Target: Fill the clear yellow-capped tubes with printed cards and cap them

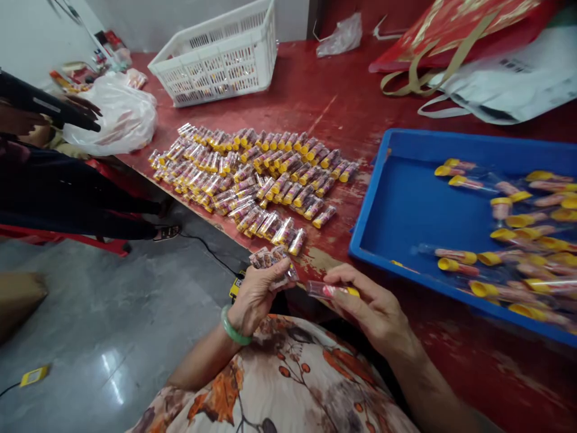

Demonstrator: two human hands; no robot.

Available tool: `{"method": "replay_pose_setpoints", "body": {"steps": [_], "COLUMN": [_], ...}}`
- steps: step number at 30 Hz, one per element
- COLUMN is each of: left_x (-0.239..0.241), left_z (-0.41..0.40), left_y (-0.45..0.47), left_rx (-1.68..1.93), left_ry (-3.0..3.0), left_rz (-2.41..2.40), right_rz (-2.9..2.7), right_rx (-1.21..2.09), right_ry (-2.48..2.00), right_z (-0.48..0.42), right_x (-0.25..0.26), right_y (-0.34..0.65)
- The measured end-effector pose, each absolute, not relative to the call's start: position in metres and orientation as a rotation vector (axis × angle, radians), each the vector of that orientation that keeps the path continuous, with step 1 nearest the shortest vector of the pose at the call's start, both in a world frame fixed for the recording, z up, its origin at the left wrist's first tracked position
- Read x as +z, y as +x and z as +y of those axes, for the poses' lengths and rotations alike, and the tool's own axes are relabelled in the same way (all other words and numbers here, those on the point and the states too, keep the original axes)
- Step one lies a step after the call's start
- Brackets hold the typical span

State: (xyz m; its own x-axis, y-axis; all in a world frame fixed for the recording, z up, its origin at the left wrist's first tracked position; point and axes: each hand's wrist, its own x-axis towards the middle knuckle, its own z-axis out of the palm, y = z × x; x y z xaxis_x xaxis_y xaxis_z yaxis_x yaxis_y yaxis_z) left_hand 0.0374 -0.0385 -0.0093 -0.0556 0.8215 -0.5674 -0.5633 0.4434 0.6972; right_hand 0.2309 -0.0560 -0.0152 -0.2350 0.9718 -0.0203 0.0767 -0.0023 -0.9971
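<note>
My left hand (256,294), with a green bangle at the wrist, is closed on a small stack of printed cards (270,261). Close to its right, my right hand (369,304) pinches a clear plastic tube (318,289) with a yellow end and a pink-and-white label inside. The tube lies almost level, its clear end pointing toward the cards but apart from them. Beyond my hands, many similar yellow-ended tubes (270,186) lie in rows on the red table (342,120). More tubes (455,255) lie loose in a blue tray (383,252) at the right.
A white slotted crate (216,66) stands at the back, with a clear plastic bag (117,114) left of it. Red and white bags (509,78) lie at the back right. Another person (58,174) is at the left. A black cable (202,243) runs along the floor.
</note>
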Motion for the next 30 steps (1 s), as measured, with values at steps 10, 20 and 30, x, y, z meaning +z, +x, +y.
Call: {"method": "replay_pose_setpoints", "body": {"steps": [10, 20, 30], "left_x": [0.001, 0.003, 0.011], "left_z": [-0.041, -0.045, -0.039], "left_y": [0.048, 0.066, 0.075], "left_rx": [1.119, 1.146, 0.92], "left_ry": [0.143, 0.272, 0.77], "left_rz": [1.083, 1.04, 1.008], "right_rz": [-1.732, -1.922, -1.498], "right_rx": [0.427, -0.142, -0.366], "right_ry": [-1.086, -1.083, -1.018], "right_z": [-0.071, -0.085, -0.061], "right_x": [-0.018, -0.031, -0.045], "right_y": [0.208, 0.21, 0.201]}}
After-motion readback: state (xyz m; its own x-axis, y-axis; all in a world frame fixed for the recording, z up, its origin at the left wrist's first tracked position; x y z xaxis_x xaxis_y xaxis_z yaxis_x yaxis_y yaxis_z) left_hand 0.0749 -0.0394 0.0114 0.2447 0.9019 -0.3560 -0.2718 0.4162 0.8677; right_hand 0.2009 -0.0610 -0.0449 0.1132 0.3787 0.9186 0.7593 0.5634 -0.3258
